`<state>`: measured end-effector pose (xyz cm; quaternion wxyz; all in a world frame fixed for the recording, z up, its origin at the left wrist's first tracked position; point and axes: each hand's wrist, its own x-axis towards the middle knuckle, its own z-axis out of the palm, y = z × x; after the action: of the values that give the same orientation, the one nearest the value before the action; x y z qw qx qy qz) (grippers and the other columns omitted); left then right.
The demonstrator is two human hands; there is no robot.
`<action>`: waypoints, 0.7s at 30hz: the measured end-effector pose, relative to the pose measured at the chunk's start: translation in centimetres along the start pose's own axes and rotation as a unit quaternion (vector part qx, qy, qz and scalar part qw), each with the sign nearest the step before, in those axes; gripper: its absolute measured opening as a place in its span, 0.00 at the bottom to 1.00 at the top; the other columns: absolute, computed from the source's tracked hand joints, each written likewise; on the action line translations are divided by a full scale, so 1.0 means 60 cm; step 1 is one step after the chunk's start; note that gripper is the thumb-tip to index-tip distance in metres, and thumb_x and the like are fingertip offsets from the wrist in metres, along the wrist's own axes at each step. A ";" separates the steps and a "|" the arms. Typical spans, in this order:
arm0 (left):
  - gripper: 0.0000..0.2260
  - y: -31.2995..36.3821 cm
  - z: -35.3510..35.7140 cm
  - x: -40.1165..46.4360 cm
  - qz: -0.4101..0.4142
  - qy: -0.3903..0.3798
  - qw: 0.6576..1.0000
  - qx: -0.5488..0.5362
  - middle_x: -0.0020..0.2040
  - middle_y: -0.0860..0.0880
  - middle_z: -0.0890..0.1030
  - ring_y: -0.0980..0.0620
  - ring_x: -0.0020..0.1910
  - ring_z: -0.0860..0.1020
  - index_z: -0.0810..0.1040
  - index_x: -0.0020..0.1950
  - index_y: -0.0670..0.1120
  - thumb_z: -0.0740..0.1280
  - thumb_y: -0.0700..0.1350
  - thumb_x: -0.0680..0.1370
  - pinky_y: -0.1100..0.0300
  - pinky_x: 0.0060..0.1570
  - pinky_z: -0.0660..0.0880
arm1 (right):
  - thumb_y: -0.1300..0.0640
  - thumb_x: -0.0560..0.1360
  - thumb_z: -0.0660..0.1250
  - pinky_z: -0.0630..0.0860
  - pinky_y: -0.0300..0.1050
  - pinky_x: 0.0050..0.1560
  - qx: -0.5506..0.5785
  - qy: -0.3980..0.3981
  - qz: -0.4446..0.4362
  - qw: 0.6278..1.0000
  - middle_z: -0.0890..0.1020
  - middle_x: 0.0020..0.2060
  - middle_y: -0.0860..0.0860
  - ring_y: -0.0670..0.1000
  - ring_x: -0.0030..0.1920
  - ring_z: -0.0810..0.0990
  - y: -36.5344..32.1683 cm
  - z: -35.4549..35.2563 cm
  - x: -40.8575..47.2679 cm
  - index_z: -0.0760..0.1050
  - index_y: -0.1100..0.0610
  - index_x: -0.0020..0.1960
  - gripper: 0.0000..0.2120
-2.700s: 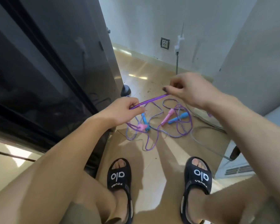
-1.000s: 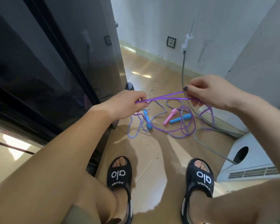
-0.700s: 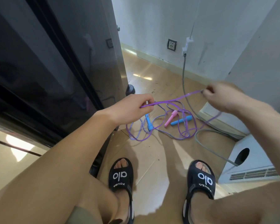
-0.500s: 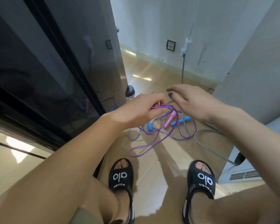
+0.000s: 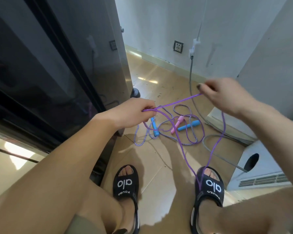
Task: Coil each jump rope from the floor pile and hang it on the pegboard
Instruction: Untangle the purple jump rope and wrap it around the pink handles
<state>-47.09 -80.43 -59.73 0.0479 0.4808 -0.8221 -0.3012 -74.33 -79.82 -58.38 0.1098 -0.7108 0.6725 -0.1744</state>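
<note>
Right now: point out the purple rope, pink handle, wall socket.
purple rope point(image 5: 179, 102), head view, taut stretch between the hands
pink handle point(image 5: 177, 124), head view, middle of its grip
wall socket point(image 5: 178, 46), head view, centre of the faceplate

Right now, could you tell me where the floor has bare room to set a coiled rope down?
Bare floor between the slippers and the rope pile; also toward the wall socket. The pile itself is crowded.
</note>
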 end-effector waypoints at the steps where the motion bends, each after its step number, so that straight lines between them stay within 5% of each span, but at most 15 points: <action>1: 0.08 0.001 0.000 0.003 0.011 0.010 1.000 0.000 0.43 0.47 0.82 0.59 0.35 0.78 0.76 0.46 0.50 0.62 0.50 0.83 0.61 0.34 0.76 | 0.49 0.82 0.59 0.63 0.48 0.33 -0.029 0.009 0.038 0.999 0.72 0.29 0.57 0.59 0.34 0.70 0.020 -0.004 0.004 0.68 0.60 0.35 0.20; 4: 0.10 0.015 0.014 0.009 0.023 0.005 1.000 0.007 0.43 0.46 0.80 0.53 0.38 0.77 0.74 0.47 0.47 0.62 0.52 0.83 0.55 0.39 0.72 | 0.54 0.82 0.58 0.68 0.50 0.41 -0.069 -0.002 0.112 0.991 0.80 0.43 0.64 0.62 0.43 0.74 0.041 -0.001 0.002 0.74 0.62 0.42 0.15; 7: 0.11 0.042 0.025 0.010 0.059 0.025 0.997 -0.048 0.39 0.49 0.78 0.49 0.43 0.79 0.72 0.45 0.49 0.61 0.53 0.83 0.51 0.44 0.75 | 0.52 0.84 0.56 0.74 0.49 0.54 0.106 -0.072 0.043 0.991 0.85 0.48 0.50 0.53 0.52 0.80 -0.013 0.023 -0.015 0.81 0.55 0.50 0.16; 9: 0.08 0.056 0.024 0.008 0.090 0.042 0.991 -0.087 0.39 0.53 0.79 0.50 0.42 0.78 0.74 0.45 0.54 0.62 0.51 0.83 0.52 0.44 0.75 | 0.51 0.83 0.56 0.73 0.47 0.47 0.205 -0.122 0.020 0.971 0.82 0.34 0.41 0.44 0.39 0.78 -0.061 0.034 -0.027 0.78 0.51 0.38 0.19; 11: 0.08 0.062 0.017 0.004 0.089 0.060 0.989 -0.106 0.40 0.54 0.80 0.53 0.40 0.79 0.75 0.45 0.60 0.63 0.50 0.83 0.56 0.43 0.75 | 0.52 0.81 0.57 0.67 0.48 0.38 0.237 -0.125 0.001 0.964 0.74 0.28 0.46 0.47 0.31 0.69 -0.082 0.043 -0.029 0.71 0.57 0.33 0.19; 14: 0.07 0.055 0.011 -0.002 0.055 0.041 0.995 -0.079 0.38 0.53 0.81 0.61 0.35 0.80 0.76 0.44 0.56 0.64 0.51 0.82 0.63 0.39 0.77 | 0.48 0.81 0.59 0.59 0.47 0.33 0.155 -0.088 -0.057 0.982 0.65 0.29 0.52 0.49 0.31 0.61 -0.083 0.045 -0.028 0.65 0.61 0.35 0.21; 18: 0.11 0.052 0.015 -0.005 0.025 -0.022 0.998 -0.060 0.38 0.51 0.85 0.63 0.36 0.81 0.77 0.46 0.48 0.63 0.53 0.82 0.52 0.54 0.78 | 0.47 0.81 0.61 0.58 0.49 0.32 0.081 -0.073 -0.111 0.988 0.64 0.28 0.54 0.51 0.31 0.58 -0.080 0.041 -0.029 0.63 0.60 0.34 0.23; 21: 0.10 0.054 0.011 -0.003 0.035 0.003 0.997 -0.075 0.39 0.53 0.85 0.60 0.40 0.82 0.77 0.45 0.51 0.63 0.53 0.82 0.54 0.46 0.76 | 0.46 0.81 0.61 0.58 0.49 0.32 0.072 -0.040 -0.113 0.990 0.64 0.28 0.55 0.52 0.31 0.59 -0.075 0.030 -0.024 0.66 0.63 0.35 0.24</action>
<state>-49.70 -78.82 -58.45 0.0971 0.4474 -0.8134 -0.3588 -69.52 -78.22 -58.39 0.1668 -0.7788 0.5689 -0.2050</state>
